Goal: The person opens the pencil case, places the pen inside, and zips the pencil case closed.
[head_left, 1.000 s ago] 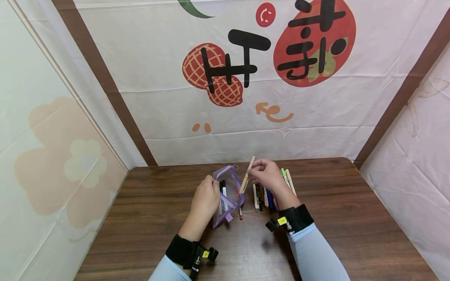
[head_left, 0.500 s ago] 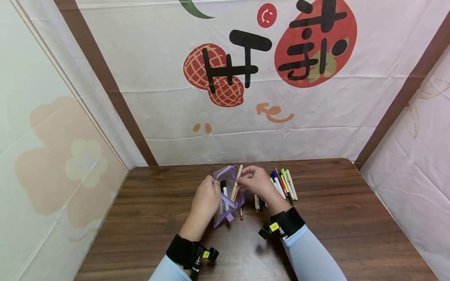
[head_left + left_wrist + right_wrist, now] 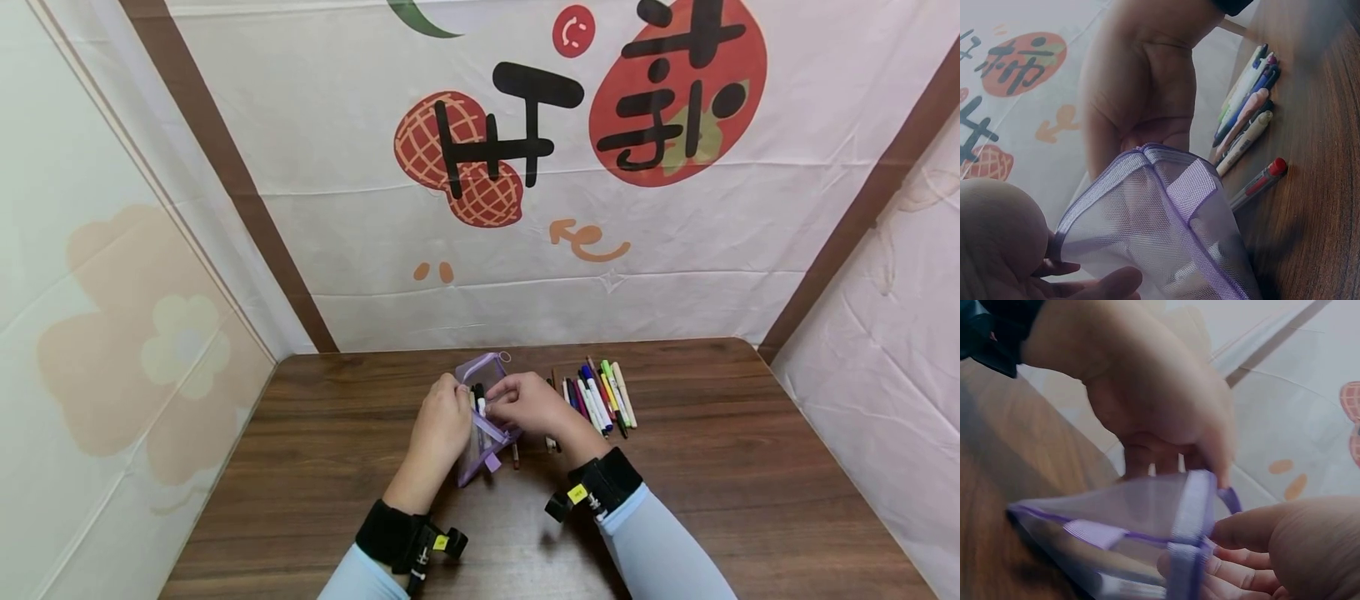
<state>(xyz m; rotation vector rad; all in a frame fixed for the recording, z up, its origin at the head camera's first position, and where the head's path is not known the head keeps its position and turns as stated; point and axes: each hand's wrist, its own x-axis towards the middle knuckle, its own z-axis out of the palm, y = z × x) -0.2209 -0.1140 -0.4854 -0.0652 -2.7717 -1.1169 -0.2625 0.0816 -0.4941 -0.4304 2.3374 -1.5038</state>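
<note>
My left hand (image 3: 444, 421) grips the left side of a purple mesh pencil case (image 3: 491, 427), its zipped mouth spread apart. Dark-capped pens (image 3: 478, 398) stand inside it. My right hand (image 3: 531, 406) reaches into the mouth from the right, fingers down among the pens. In the left wrist view, those fingers show faintly through the mesh (image 3: 1129, 212). The beige pen seen earlier is hidden, and I cannot tell whether the fingers still hold it. The left wrist view shows my left thumb and fingers (image 3: 1110, 284) at the case's edge.
Right of the case, several pens and markers (image 3: 600, 400) lie side by side on the brown wooden table (image 3: 525, 542). A clear pen with a red end (image 3: 1263, 181) lies close beside the case. A printed cloth wall (image 3: 360, 308) rises behind the table.
My right hand has moved left and down, carrying the beige pen from beside the pencil case into its mouth, where the pen drops from sight. The left hand stays in place.
</note>
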